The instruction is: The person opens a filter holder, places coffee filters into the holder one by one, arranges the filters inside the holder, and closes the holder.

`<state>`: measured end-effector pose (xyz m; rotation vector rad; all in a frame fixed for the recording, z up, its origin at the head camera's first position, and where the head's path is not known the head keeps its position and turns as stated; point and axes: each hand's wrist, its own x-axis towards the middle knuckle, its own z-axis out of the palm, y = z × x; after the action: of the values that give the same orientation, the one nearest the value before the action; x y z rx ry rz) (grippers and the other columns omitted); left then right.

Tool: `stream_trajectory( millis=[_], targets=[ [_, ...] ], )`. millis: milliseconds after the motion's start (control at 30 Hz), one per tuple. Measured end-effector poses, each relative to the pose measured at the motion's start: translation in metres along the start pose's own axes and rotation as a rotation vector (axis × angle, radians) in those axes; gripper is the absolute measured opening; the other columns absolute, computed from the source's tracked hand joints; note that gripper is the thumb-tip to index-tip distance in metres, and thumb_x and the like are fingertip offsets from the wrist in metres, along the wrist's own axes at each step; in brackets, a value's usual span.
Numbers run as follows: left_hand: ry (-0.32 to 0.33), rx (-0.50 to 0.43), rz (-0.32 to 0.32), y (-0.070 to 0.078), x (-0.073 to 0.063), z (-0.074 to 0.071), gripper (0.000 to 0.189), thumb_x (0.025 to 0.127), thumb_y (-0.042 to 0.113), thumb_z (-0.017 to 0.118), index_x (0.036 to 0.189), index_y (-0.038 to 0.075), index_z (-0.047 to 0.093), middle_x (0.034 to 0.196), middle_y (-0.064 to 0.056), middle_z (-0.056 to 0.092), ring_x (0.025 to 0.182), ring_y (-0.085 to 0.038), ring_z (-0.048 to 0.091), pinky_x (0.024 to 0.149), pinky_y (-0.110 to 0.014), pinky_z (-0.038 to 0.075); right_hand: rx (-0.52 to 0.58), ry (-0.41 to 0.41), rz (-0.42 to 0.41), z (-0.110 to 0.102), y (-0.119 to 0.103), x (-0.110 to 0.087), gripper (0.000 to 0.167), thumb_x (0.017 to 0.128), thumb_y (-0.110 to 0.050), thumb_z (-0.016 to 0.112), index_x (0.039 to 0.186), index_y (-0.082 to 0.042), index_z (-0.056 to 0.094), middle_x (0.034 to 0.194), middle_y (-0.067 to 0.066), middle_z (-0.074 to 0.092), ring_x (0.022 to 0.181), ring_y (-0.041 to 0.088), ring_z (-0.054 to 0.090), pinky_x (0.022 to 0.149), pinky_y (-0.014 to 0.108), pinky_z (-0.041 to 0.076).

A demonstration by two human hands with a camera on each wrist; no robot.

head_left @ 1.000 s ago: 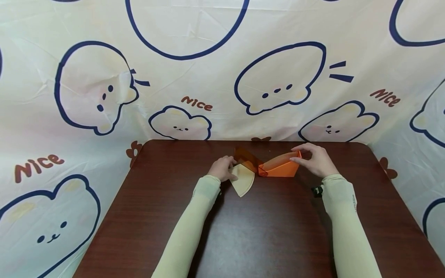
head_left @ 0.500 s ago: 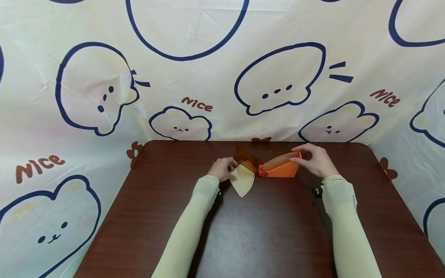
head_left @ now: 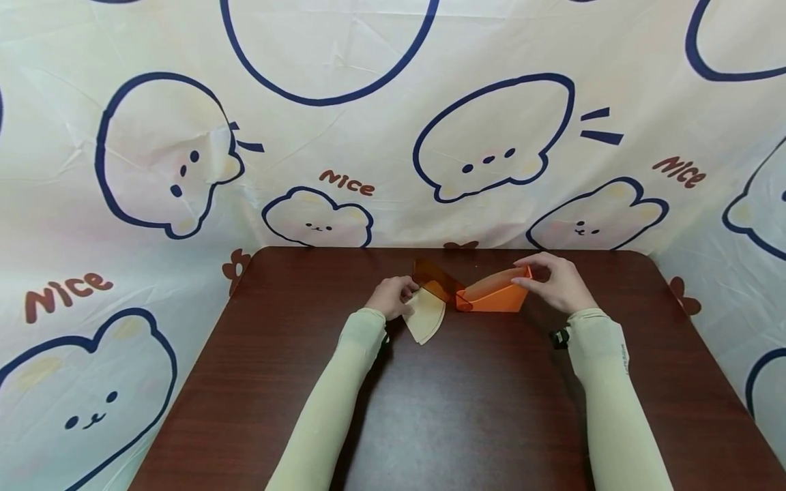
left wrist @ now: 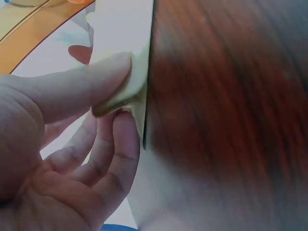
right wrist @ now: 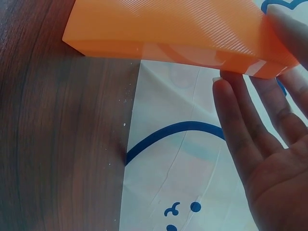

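An orange filter-paper box stands on the table with its see-through brown lid swung open to the left. My right hand grips the box's right end; in the right wrist view, thumb and fingers lie on opposite sides of the orange box. Cream, fan-shaped coffee filter papers sit just in front of the lid. My left hand pinches their left corner. Up close in the left wrist view, the thumb presses on top of the filter papers and the fingertips lie underneath. Some paper seems to be inside the box.
Both hands work near the back of a dark brown wooden table. Behind and beside it hangs a pale curtain printed with cartoon bears. A dark wrist strap piece shows by the right sleeve.
The filter papers have shifted slightly left and away from me with the left hand. Box, lid and right hand look unmoved.
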<state>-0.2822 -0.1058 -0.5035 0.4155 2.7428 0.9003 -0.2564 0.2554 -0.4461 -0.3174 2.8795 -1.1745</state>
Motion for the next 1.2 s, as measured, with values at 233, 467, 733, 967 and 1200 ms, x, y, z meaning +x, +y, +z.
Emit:
stream_trajectory(
  millis=[233, 467, 733, 967, 1200],
  targets=[
    [0.042, -0.025, 0.031, 0.003, -0.004, -0.012, 0.041, 0.093, 0.001, 0.073, 0.133, 0.005, 0.065, 0.122, -0.016, 0.074, 0.112, -0.032, 0.07, 0.095, -0.044, 0.058, 0.002, -0.002, 0.003, 0.001, 0.0, 0.001, 0.044, 0.095, -0.03, 0.077, 0.134, -0.01, 0.067, 0.136, 0.02, 0.063, 0.12, 0.039, 0.055, 0.107, 0.062, 0.048],
    [0.086, -0.133, 0.04, 0.004, -0.011, -0.031, 0.03, 0.096, 0.01, 0.072, 0.126, 0.007, 0.07, 0.113, -0.013, 0.074, 0.101, -0.028, 0.068, 0.084, -0.038, 0.059, 0.001, 0.0, 0.003, 0.001, 0.002, 0.002, 0.045, 0.095, -0.03, 0.078, 0.133, -0.009, 0.067, 0.137, 0.02, 0.063, 0.122, 0.039, 0.054, 0.11, 0.064, 0.043],
    [0.248, -0.293, -0.002, -0.004, -0.015, -0.045, 0.019, 0.097, 0.017, 0.074, 0.114, 0.009, 0.072, 0.106, -0.012, 0.075, 0.086, -0.023, 0.065, 0.073, -0.034, 0.054, 0.003, 0.003, 0.015, 0.0, 0.005, 0.001, 0.045, 0.094, -0.034, 0.078, 0.132, -0.011, 0.068, 0.137, 0.019, 0.063, 0.12, 0.037, 0.054, 0.107, 0.062, 0.046],
    [0.386, -0.309, 0.077, 0.002, -0.018, -0.063, 0.02, 0.097, 0.013, 0.073, 0.115, 0.006, 0.069, 0.111, -0.016, 0.074, 0.091, -0.029, 0.067, 0.079, -0.042, 0.056, 0.009, 0.004, -0.002, 0.002, 0.006, 0.001, 0.044, 0.095, -0.032, 0.077, 0.132, -0.01, 0.068, 0.135, 0.018, 0.064, 0.118, 0.037, 0.055, 0.106, 0.061, 0.047],
    [0.46, -0.323, 0.15, 0.013, -0.022, -0.09, 0.023, 0.096, 0.012, 0.074, 0.117, 0.006, 0.068, 0.111, -0.017, 0.074, 0.089, -0.028, 0.068, 0.074, -0.04, 0.057, 0.008, 0.001, 0.011, 0.002, 0.007, 0.003, 0.047, 0.094, -0.035, 0.078, 0.134, -0.011, 0.068, 0.137, 0.018, 0.063, 0.12, 0.037, 0.054, 0.107, 0.062, 0.046]
  ],
)
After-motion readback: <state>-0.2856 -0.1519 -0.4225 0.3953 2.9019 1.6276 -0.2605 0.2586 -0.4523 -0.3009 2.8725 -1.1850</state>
